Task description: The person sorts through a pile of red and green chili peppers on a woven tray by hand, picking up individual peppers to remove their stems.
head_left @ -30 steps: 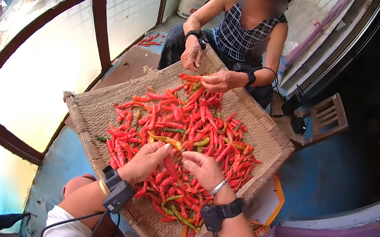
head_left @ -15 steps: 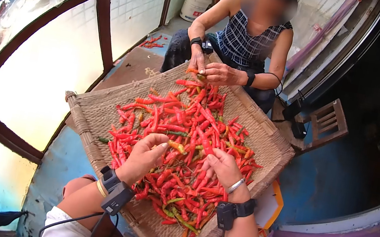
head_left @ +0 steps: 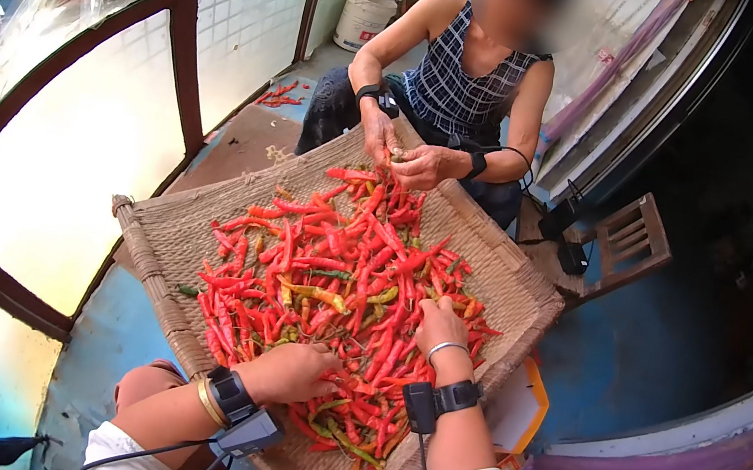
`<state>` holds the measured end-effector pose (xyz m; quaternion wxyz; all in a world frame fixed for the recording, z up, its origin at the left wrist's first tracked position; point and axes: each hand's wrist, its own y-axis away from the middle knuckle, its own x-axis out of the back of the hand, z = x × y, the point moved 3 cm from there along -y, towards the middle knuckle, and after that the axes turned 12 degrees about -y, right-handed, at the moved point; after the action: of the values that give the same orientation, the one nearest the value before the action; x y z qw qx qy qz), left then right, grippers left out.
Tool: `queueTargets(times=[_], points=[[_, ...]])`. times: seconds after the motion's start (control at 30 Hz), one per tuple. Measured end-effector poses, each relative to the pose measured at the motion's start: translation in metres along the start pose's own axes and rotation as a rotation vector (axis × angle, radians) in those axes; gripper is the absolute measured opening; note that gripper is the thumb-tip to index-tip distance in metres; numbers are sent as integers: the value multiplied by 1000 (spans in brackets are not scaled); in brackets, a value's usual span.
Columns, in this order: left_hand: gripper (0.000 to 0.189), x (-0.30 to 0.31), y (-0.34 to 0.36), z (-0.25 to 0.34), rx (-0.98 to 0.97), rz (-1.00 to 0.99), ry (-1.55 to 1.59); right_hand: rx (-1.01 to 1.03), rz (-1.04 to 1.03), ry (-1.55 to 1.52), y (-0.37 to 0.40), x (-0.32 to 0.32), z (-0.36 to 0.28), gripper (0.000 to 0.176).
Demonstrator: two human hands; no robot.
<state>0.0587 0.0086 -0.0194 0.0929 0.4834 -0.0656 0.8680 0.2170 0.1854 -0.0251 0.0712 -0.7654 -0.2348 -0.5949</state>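
Observation:
A big pile of chili peppers (head_left: 325,241), mostly red with some yellow and green ones, lies in a woven tray (head_left: 161,227). My left hand (head_left: 287,372) is at the near left of the pile, its fingers curled down among the peppers; what they grip, if anything, is hidden. At the right side of the pile is my right hand (head_left: 442,332), fingertips drawn together against the peppers; I cannot make out what is in them. Between my hands and the far side lies a yellow-orange chili pepper (head_left: 317,296).
Across the tray sits another person (head_left: 481,72), both hands pinched together on a small thing over the far corner. A wooden chair (head_left: 632,242) stands at the right, a white bucket (head_left: 364,21) at the back. Loose red peppers (head_left: 282,96) lie on the floor; windows line the left.
My left hand has let go of a yellow-orange pepper and moved down toward me. My right hand has gone from a red pepper to the pile's right side. The view has shifted slightly.

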Motion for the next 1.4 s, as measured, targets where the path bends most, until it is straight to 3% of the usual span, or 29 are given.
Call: queueTargets(times=[0.1,0.23,0.3,0.43,0.5,0.53,0.63,0.73,0.8,0.87,0.97,1.03,1.07,1.17,1.23,1.3,1.37,1.4], points=[[32,-5,1,0,-2,-175,-97,-43,-63,-21,0,0,-3,34],[31,-5,1,0,-35,-144,-89,-6,27,-125,4,-7,0,31],[31,-7,0,-1,-38,-177,-86,58,183,-182,4,-13,2,26],[31,0,-2,3,-7,-172,-85,103,106,-285,-4,-16,4,19],[33,5,-3,0,-14,95,120,250,165,-465,1,-10,-9,13],[33,6,-4,0,-10,95,120,315,152,-608,11,-2,-23,13],[36,17,-6,6,17,254,255,424,-2,-838,40,15,-59,9],[33,18,-6,8,76,228,469,255,-426,-1274,61,9,-73,11],[28,7,-4,5,264,-107,772,236,-498,-1275,61,8,-71,11],[25,3,-4,1,225,-112,654,200,-586,-1245,58,6,-64,10],[22,6,-3,0,191,-69,498,143,-395,-1221,41,30,-47,11],[22,12,-2,-2,198,-31,458,156,-88,-1546,28,39,-34,21],[23,15,-1,-3,209,-16,341,277,20,-1753,22,42,-34,38],[25,18,-3,-3,217,-4,131,195,89,-1654,17,41,-28,51],[26,13,-2,-3,105,45,14,193,23,-1093,8,22,-20,51],[28,10,0,-1,55,25,-91,335,-265,-730,13,2,-22,43],[32,3,2,-1,82,-116,-255,466,-491,-483,30,-14,-35,44],[32,2,3,-1,83,-115,-253,436,-599,-383,38,-19,-45,45]])
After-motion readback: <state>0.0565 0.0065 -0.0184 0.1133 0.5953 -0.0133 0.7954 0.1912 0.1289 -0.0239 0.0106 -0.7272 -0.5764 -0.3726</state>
